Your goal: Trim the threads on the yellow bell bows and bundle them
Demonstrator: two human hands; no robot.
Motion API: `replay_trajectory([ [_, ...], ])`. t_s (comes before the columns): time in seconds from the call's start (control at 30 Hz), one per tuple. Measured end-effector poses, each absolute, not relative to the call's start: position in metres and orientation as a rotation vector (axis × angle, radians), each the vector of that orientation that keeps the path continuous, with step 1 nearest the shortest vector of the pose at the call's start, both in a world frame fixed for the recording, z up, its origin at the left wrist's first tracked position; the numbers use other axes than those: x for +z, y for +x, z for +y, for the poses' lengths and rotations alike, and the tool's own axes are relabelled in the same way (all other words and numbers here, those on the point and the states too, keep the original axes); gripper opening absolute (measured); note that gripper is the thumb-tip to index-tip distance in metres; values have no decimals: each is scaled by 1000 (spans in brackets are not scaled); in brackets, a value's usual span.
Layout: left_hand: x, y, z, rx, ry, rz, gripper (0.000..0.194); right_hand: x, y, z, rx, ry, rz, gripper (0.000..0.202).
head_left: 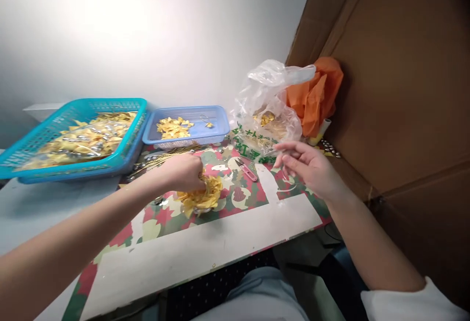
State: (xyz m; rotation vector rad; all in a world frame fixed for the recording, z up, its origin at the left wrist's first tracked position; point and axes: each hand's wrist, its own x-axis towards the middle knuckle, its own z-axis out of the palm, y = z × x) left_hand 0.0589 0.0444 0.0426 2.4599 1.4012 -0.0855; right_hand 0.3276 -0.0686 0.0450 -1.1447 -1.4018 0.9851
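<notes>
My left hand [185,171] is closed, its curled fingers against the top of a bunch of yellow ribbon petals [207,196] on the patterned table cover. The fingertips are partly hidden, but they seem to grip the bunch. Farther right, my right hand [306,166] is raised above the table with bent fingers and thumb drawn together. Whatever lies between those fingertips is too small to make out. Pink thread snips [247,170] lie between the hands. A clear plastic bag [266,105] with gold pieces inside stands just behind my right hand.
A teal basket [127,147] of yellow ribbon pieces stands at left. Beside it, a blue tray [211,120] holds more pieces. Gold stems [161,158] lie before the tray. An orange bag [316,95] leans by the cardboard wall [400,76] at right. White strips [205,257] cover the table's front.
</notes>
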Motion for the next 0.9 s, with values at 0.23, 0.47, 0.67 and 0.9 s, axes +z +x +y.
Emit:
replay_trajectory([
  [0.23, 28, 67, 36, -71, 2453, 1512, 28, 24, 259, -63, 1139, -943, -1586, 21],
  [0.47, 16, 62, 33, 45, 2311, 1503, 11, 25, 243, -52, 1066, -756, -1326, 15],
  [0.67, 12, 50, 33, -17, 2017, 1422, 8, 26, 274, -37, 1252, -801, -1216, 36],
  [0.9, 16, 40, 36, 24, 1919, 1402, 7, 26, 326, -46, 1389, -1039, -1516, 39],
])
